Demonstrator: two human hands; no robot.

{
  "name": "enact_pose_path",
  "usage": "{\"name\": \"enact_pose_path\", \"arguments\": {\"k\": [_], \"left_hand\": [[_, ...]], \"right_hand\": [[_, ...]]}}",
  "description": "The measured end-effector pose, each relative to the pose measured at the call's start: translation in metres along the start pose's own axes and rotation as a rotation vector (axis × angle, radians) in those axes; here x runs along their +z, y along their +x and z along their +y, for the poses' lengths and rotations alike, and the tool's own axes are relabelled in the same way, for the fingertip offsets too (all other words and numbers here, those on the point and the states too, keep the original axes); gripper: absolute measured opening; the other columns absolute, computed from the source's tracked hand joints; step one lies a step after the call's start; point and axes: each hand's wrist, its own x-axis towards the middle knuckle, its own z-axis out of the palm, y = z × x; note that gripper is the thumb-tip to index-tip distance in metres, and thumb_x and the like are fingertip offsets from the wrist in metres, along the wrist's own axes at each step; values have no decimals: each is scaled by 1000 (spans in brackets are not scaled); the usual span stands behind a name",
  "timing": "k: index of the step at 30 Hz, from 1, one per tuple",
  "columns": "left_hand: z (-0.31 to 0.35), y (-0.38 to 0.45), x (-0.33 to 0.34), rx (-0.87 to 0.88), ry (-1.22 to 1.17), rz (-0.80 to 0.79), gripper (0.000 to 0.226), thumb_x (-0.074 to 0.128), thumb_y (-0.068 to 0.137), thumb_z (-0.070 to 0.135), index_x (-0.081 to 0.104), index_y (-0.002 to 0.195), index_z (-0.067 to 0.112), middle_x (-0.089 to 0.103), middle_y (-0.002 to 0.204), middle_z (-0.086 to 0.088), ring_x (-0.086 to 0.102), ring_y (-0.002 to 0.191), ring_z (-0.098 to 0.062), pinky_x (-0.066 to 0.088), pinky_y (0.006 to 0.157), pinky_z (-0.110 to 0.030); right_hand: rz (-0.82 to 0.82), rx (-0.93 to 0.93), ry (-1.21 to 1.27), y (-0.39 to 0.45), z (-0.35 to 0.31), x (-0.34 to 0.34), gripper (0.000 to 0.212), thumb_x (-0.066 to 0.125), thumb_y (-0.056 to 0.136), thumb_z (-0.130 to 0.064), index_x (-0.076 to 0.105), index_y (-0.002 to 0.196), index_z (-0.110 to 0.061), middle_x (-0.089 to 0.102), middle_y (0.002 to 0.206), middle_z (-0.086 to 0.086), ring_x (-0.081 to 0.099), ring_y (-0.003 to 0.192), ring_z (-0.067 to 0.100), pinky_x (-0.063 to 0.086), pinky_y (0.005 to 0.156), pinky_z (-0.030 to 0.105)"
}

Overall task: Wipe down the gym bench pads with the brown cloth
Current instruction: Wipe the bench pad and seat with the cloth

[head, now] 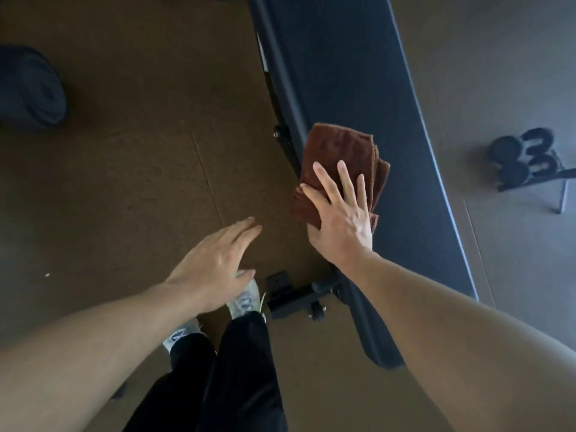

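Dark object: one rounded dark shape [31, 88] lay on the floor at the far left; what it was could not be told.
Floor: brown matting [140, 166] covered the left side, with grey flooring to the right of the bench.
Left hand: one left hand [215, 263] hung over the floor, palm down, fingers straight and relaxed, holding nothing and touching nothing.
Shoes: two pale shoes [246, 299] showed below the left hand, under two dark trouser legs [237, 369].
Bench frame: one black metal foot [296, 296] with a small wheel stood on the floor just beside the shoes.
Brown cloth: one folded brown cloth [336, 151] lay on the left edge of the pad, its near corner hanging over the side.
Right hand: one right hand [339, 213] pressed flat on the cloth, fingers spread and straight, the thumb down at the cloth's overhanging edge.
Bench pad: one long dark pad [358, 73] ran from the top of the view down to the lower right, under the cloth.
Dumbbells: several black round dumbbell ends [523, 157], about four, sat together on a low rack at the far right, well apart from the bench.
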Motion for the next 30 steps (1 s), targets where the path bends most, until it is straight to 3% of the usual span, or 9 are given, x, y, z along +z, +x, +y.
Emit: {"name": "enact_pose_path", "arguments": {"k": [7, 10, 14, 19, 21, 23, 26, 30], "left_hand": [[44, -8, 43, 54, -1, 22, 85, 61, 98, 35, 4, 162, 30, 0, 169, 12, 7, 155, -7, 14, 124, -27], [66, 0, 52, 30, 70, 46, 92, 58, 99, 24, -11, 161, 27, -16, 168, 7, -8, 155, -11, 4, 123, -27], [97, 6, 71, -1, 279, 19, 100, 46, 95, 5, -35, 152, 22, -41, 160, 2, -33, 149, -15, -7, 125, -36], [171, 15, 102, -10, 321, 20, 100, 41, 90, 1, -36, 151, 18, -44, 158, -2, -38, 146, -18, -15, 123, -37], [196, 27, 113, 27, 396, -43, 96, 39, 90, 5, -33, 152, 13, -44, 157, -6, -39, 146, -20, -13, 125, -40], [210, 38, 118, 19, 469, -132, 92, 40, 91, 11, -27, 154, 6, -40, 159, -11, -35, 148, -24, -10, 126, -43], [215, 43, 119, -16, 525, -235, 100, 47, 88, 15, -28, 153, 6, -41, 158, -11, -35, 148, -25, -7, 126, -42], [197, 41, 102, 81, 444, -251, 98, 46, 90, 15, -27, 155, 19, -44, 157, 4, -40, 144, -12, -8, 126, -39]], "right_hand": [[55, 19, 38, -29, 3, 14, 69, 71, 87, -35, 49, 152, -32, 11, 174, -4, 0, 161, 34, 5, 128, 63], [40, 49, 65, -57, 4, 18, 72, 73, 86, -34, 47, 153, -34, 8, 174, -4, -2, 161, 34, 5, 128, 63], [-33, 17, 77, -160, 20, 41, 69, 75, 85, -39, 52, 150, -35, 7, 175, -5, -3, 161, 33, 3, 128, 62], [-54, 48, 200, -291, 53, 70, 77, 69, 84, -43, 42, 155, -35, 18, 174, -4, 2, 162, 32, 12, 127, 63], [-21, 148, 283, -319, 66, 76, 82, 64, 87, -46, 33, 161, -31, 18, 174, -5, 3, 162, 30, 14, 126, 60], [56, 384, 433, -316, 84, 74, 77, 55, 92, -45, 31, 163, -26, 17, 173, -7, 2, 162, 26, 12, 128, 55], [90, 775, 597, -267, 125, 55, 72, 40, 96, -50, 24, 164, -30, 6, 172, -14, -12, 161, 16, -4, 130, 47], [31, 792, 579, -195, 161, 26, 69, 42, 104, -45, 12, 166, -35, -1, 174, -14, -14, 160, 16, -14, 128, 44]]}}
